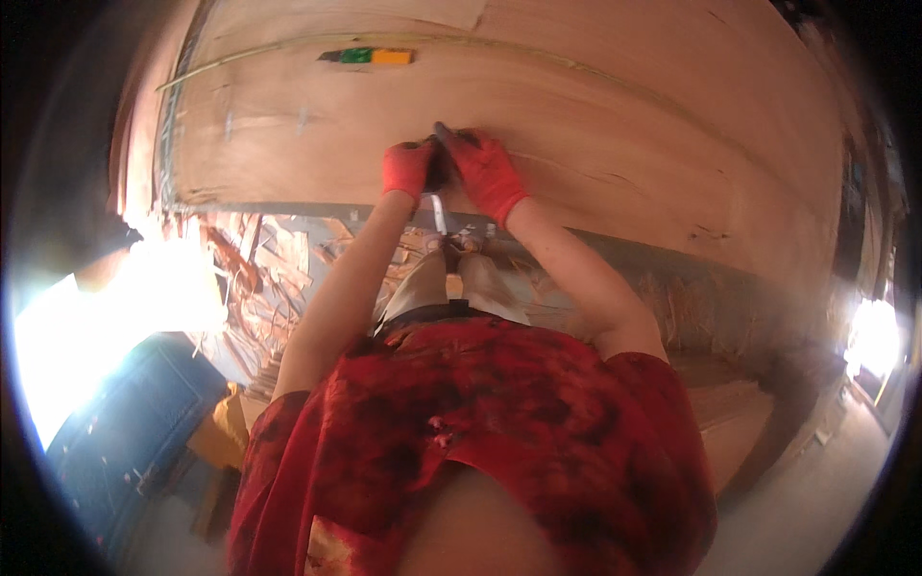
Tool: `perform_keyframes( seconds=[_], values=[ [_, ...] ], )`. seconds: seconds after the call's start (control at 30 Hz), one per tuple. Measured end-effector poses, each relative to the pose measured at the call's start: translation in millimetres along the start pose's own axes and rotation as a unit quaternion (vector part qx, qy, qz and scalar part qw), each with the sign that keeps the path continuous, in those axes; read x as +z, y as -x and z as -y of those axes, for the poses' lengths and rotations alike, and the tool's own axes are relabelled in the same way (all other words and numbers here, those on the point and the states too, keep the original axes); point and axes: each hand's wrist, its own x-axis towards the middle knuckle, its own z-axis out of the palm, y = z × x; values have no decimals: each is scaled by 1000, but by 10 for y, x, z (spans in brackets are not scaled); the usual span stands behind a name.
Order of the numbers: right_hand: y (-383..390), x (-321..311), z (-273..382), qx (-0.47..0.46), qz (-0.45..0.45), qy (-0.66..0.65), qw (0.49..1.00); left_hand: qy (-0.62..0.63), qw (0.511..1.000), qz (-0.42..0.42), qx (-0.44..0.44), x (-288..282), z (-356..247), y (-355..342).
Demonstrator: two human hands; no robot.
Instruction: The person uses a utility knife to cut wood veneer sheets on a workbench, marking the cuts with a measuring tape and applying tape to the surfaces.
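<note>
My left hand (pixel 410 167) and my right hand (pixel 487 175), both in red work gloves with dark fingertips, meet over the near part of a large wooden sheet (pixel 317 144). Their fingers are closed around something dark and small that the gloves mostly hide. A narrow pale strip (pixel 440 215) shows just below the hands, past the sheet's near edge; whether it joins what they hold, I cannot tell. Beyond the hands, a green and yellow utility knife (pixel 370 56) lies flat on the wood, its dark end to the left.
A long thin strip (pixel 279 44) runs across the far part of the sheet. Broken wood scraps (pixel 279 254) litter the floor at left, below the near edge. A blue container (pixel 134 432) stands at lower left. Bright glare washes out both sides.
</note>
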Motion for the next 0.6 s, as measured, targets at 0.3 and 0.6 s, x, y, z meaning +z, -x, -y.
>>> perform_keyframes(
  seconds=[0.3, 0.6],
  values=[
    [-53, 19, 10, 58, -50, 2, 997, 4, 1000, -24, 18, 25, 258, -199],
    [-45, -79, 73, 62, -75, -141, 985, 80, 995, 15, -59, -24, -250, 184]
  ],
)
